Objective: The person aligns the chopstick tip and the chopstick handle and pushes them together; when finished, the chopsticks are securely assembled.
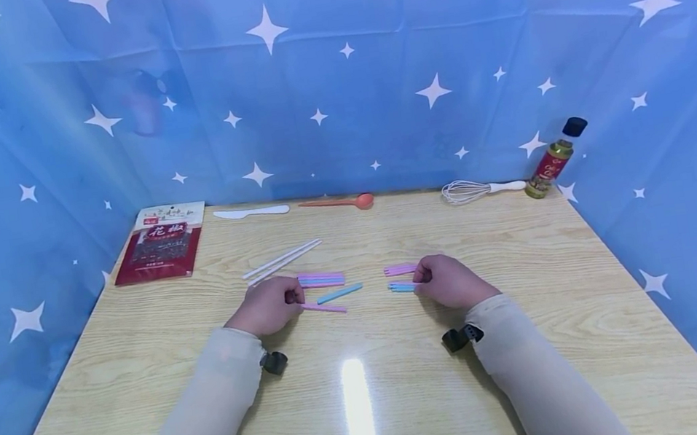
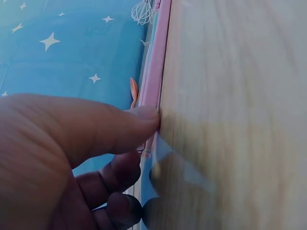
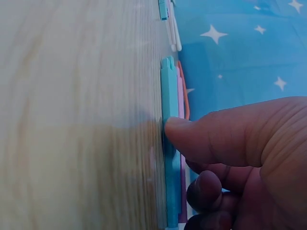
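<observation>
Pinched between thumb and curled fingers, a pink clip stick [image 1: 323,308] is held by the left hand [image 1: 265,307] flat on the wooden table [image 1: 525,253]. Likewise the right hand [image 1: 449,281] pinches the end of a blue clip stick [image 1: 401,287]. Between the hands lie another blue stick [image 1: 339,293] and a pink-and-purple bundle [image 1: 321,279].

1. The backdrop cloth [image 1: 328,66] is blue with white stars.
2. The table [image 1: 536,340] is pale wood grain.
3. The sealing clips are pink [image 1: 324,308], lilac [image 1: 321,278] and light blue [image 1: 339,293].
4. At 11 o'clock lies a dark red spice packet [image 1: 160,244] with a white top.
5. At 12 o'clock, the spoon [image 1: 341,203] is orange and the plastic knife [image 1: 251,212] white.
6. At 1 o'clock, the bottle [image 1: 555,158] has a red label and black cap.
</observation>
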Available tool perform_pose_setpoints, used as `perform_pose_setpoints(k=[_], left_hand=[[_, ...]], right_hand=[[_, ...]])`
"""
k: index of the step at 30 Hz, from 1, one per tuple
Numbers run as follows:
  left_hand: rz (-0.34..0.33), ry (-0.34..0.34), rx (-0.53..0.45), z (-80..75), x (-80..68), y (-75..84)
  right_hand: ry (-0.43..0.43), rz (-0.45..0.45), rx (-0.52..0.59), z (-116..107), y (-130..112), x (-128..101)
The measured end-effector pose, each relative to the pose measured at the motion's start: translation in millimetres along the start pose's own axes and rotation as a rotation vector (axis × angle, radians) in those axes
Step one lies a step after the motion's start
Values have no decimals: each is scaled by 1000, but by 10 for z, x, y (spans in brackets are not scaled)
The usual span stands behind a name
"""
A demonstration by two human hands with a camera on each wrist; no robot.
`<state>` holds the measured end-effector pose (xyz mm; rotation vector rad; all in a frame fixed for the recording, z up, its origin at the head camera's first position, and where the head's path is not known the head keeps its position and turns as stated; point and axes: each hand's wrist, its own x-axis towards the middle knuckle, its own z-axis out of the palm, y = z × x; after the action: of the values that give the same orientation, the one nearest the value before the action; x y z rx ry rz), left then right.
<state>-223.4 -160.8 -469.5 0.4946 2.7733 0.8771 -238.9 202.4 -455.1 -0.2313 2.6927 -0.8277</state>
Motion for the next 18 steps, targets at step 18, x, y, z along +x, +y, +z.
perform_pose_setpoints(k=[18], left_hand=[[98, 102, -287, 3, -10, 67]], right_hand=[[120, -244, 179, 61, -218, -75]])
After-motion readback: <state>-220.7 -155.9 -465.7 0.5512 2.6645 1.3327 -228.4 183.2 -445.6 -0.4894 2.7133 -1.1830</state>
